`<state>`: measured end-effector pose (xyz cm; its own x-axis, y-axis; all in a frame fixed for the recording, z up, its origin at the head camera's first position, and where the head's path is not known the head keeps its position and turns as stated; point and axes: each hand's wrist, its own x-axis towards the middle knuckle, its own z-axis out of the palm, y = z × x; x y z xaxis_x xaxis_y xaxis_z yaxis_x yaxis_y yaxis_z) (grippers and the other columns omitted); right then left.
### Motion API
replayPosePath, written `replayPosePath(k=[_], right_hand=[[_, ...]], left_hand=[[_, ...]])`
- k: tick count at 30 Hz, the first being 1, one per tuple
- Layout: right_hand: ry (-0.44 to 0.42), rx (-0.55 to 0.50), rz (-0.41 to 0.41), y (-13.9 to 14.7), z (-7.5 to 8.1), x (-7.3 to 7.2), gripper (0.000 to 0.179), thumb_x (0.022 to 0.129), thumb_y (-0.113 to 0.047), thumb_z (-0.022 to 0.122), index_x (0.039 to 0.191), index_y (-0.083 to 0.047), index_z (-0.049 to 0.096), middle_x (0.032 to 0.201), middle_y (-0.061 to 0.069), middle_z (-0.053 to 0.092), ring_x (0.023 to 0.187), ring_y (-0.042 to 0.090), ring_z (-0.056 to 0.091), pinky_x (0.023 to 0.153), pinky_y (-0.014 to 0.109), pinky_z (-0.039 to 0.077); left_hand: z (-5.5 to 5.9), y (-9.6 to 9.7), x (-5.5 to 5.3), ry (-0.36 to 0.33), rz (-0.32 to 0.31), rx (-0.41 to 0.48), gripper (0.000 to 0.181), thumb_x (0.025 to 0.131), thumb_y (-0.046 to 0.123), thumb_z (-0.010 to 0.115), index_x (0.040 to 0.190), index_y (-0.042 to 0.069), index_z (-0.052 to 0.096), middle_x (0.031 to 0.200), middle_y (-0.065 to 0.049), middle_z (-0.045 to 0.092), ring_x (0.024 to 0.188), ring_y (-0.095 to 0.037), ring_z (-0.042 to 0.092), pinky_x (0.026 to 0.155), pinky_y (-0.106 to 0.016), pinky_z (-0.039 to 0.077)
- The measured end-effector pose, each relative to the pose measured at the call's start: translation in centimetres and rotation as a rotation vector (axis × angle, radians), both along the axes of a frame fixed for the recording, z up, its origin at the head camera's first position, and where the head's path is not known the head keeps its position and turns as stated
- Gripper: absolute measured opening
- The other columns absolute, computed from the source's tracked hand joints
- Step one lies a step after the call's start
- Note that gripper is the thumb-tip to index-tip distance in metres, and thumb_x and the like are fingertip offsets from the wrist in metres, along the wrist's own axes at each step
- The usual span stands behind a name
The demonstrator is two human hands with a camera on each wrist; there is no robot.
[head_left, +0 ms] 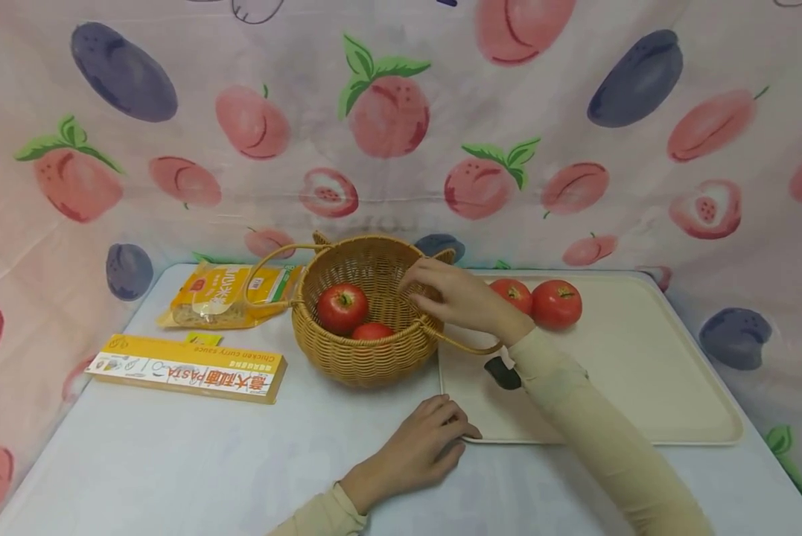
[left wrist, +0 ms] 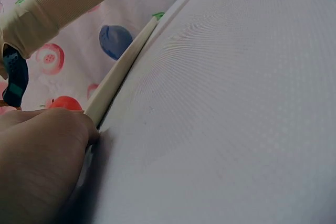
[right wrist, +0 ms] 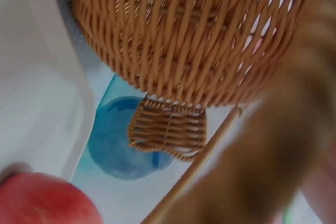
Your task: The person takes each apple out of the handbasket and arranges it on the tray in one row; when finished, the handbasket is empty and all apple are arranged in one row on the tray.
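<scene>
A round wicker basket [head_left: 360, 365] with two loop handles stands at the centre of the table. Inside it lie a red apple [head_left: 342, 307] and a second red apple [head_left: 372, 331], partly behind the front rim. My right hand [head_left: 464, 294] reaches over the basket's right rim, its fingers loosely bent above the inside with nothing seen in them. My left hand [head_left: 427, 439] grips the near left corner of the beige tray [head_left: 635, 357], fingers over its rim. Two more apples, one [head_left: 557, 304] whole in view and one [head_left: 511, 295] partly behind my right hand, sit on the tray's far left part.
Left of the basket lie a yellow food packet [head_left: 223, 295] and, nearer, a long pasta box [head_left: 189, 370]. A fruit-print cloth [head_left: 387, 179] hangs behind the white table. A dark strap [left wrist: 16, 77] circles my right wrist.
</scene>
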<state>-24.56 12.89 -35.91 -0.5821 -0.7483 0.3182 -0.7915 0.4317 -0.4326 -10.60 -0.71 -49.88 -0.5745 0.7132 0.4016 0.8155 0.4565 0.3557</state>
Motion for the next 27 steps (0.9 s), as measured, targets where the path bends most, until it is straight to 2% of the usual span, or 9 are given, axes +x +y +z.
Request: replayPosePath(k=[5,9,14,21,27], right_hand=[[-0.024,0.108,0.042,-1.3,0.3,0.2,0.018,0.093,-0.015,0.058,0.11,-0.016,0.064,0.109,-0.001,0.059,0.081,0.009,0.056,0.07,0.025,0.05],[-0.064,0.168,0.079,-1.9,0.5,0.0,0.016,0.094,-0.019,0.058,0.108,-0.017,0.064,0.108,-0.001,0.06,0.094,0.009,0.058,0.08,0.026,0.051],[-0.099,0.235,0.11,-2.2,1.0,-0.2,0.017,0.095,-0.024,0.056,0.108,-0.016,0.064,0.108,0.003,0.062,0.091,0.008,0.059,0.08,0.026,0.051],[-0.139,0.318,0.124,-2.5,1.7,-0.2,0.016,0.095,-0.027,0.056,0.107,-0.019,0.063,0.106,-0.002,0.061,0.091,0.007,0.058,0.081,0.024,0.051],[-0.176,0.343,0.203,-3.0,2.1,-1.0,0.015,0.093,-0.025,0.059,0.105,-0.017,0.061,0.102,-0.002,0.062,0.094,0.008,0.059,0.085,0.028,0.051]], left_hand=[[-0.2,0.0,0.0,0.0,-0.002,0.003,0.024,0.088,0.017,0.059,0.11,0.026,0.065,0.1,0.012,0.054,0.111,-0.008,0.047,0.107,-0.027,0.036],[-0.2,0.1,0.0,-0.001,-0.005,-0.003,0.024,0.088,0.018,0.059,0.11,0.026,0.064,0.101,0.011,0.054,0.112,-0.009,0.047,0.107,-0.028,0.036],[-0.2,0.0,0.1,-0.018,-0.003,-0.004,0.024,0.089,0.018,0.059,0.111,0.027,0.064,0.101,0.011,0.055,0.113,-0.009,0.046,0.108,-0.029,0.035],[-0.2,-0.1,0.0,0.023,-0.004,-0.002,0.024,0.089,0.018,0.059,0.11,0.027,0.064,0.101,0.012,0.054,0.112,-0.009,0.046,0.107,-0.028,0.036],[-0.1,0.0,0.0,0.001,-0.006,0.0,0.024,0.09,0.017,0.058,0.111,0.027,0.064,0.101,0.011,0.054,0.113,-0.009,0.046,0.108,-0.029,0.036]])
